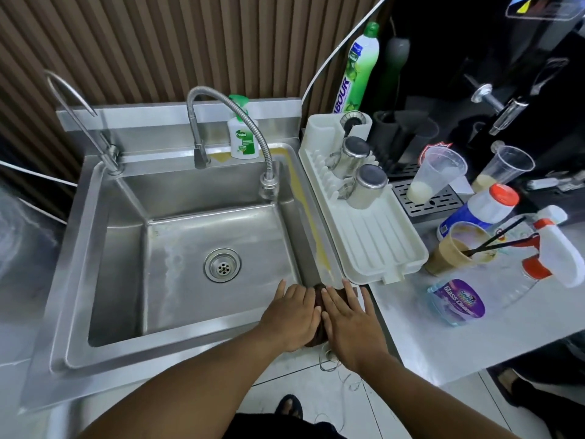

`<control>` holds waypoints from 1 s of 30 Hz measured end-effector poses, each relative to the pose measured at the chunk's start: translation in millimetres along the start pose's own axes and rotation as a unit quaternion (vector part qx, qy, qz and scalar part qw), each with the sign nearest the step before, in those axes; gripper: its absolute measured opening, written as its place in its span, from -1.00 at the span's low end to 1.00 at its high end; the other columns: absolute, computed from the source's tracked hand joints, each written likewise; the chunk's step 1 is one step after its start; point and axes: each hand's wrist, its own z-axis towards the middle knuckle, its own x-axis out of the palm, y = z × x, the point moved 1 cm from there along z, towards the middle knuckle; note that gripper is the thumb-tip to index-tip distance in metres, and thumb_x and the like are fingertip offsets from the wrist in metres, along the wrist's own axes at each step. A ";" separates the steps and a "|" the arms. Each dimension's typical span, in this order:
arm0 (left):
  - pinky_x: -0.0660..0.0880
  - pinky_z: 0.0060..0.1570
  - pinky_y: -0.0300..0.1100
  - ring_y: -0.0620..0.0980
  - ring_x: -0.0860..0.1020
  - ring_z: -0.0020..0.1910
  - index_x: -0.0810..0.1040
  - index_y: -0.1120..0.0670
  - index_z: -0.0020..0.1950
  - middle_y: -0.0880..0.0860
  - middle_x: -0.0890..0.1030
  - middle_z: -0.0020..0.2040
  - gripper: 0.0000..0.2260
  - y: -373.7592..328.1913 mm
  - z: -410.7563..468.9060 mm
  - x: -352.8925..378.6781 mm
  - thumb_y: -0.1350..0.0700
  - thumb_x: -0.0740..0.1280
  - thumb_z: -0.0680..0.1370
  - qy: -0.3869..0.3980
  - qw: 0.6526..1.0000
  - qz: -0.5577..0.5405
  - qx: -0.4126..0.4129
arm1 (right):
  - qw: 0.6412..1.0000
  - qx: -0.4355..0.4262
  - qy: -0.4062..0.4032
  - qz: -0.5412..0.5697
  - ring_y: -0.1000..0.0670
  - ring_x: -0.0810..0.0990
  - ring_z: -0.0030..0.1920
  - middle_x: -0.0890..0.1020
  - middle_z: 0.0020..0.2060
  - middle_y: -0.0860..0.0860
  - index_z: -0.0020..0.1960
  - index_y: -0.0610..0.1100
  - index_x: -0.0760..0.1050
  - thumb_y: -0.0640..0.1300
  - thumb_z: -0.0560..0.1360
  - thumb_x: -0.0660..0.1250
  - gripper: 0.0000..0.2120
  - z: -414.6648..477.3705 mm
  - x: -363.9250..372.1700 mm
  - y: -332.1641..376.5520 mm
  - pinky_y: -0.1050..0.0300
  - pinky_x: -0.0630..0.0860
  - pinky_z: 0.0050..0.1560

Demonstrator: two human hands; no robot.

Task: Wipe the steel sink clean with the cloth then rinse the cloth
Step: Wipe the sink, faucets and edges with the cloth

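Black sandal, dark clothing

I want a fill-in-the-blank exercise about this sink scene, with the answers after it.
1. The left hand and the right hand press flat on a dark ___.
2. The white rack stands to the ___ of the steel sink.
3. ___ steel cups rest in the rack.
Answers: cloth; right; two.
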 end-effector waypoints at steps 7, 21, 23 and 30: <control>-0.29 0.54 0.14 -0.04 -0.10 0.63 0.00 0.07 0.65 0.01 0.01 0.66 -0.22 -7.3 -6.6 4.1 -0.20 -0.41 0.49 0.007 0.999 -0.038 0.025 | 0.978 0.023 -0.120 0.169 -0.18 0.56 0.22 0.58 0.27 -0.13 0.39 -0.20 0.50 -0.26 0.48 0.34 -0.54 -20.5 4.2 23.9 -0.03 0.46 0.24; 0.45 0.29 -0.04 0.03 0.49 0.32 0.28 0.02 0.56 0.04 0.47 0.42 -0.44 85.0 35.9 -73.1 -0.03 0.35 0.59 -0.272 0.814 -0.457 -0.233 | 0.978 0.095 0.007 0.188 -0.05 -0.14 0.62 -0.13 0.59 0.00 0.64 -0.10 -0.07 0.19 0.47 -0.27 -0.22 41.0 0.8 39.7 0.09 -0.31 0.51; 0.43 0.34 0.06 0.06 0.44 0.40 0.15 -0.06 0.60 0.03 0.36 0.51 -0.24 102.9 54.3 -89.7 -0.21 0.38 0.48 -0.268 0.796 -0.483 -0.248 | 0.977 0.102 0.001 0.187 -0.04 -0.12 0.62 -0.11 0.61 0.01 0.64 -0.11 -0.11 0.14 0.43 -0.29 -0.20 52.9 -0.7 39.5 0.12 -0.29 0.49; 0.27 0.43 -0.03 0.05 0.25 0.54 0.08 -0.03 0.63 0.03 0.19 0.61 -0.09 116.8 102.8 -136.1 -0.22 0.50 0.43 -0.262 0.794 -0.503 -0.219 | 0.975 0.138 0.003 0.175 -0.18 0.42 0.45 0.42 0.46 -0.15 0.51 -0.25 0.34 -0.01 0.55 0.07 -0.41 27.1 4.2 44.8 0.01 0.15 0.43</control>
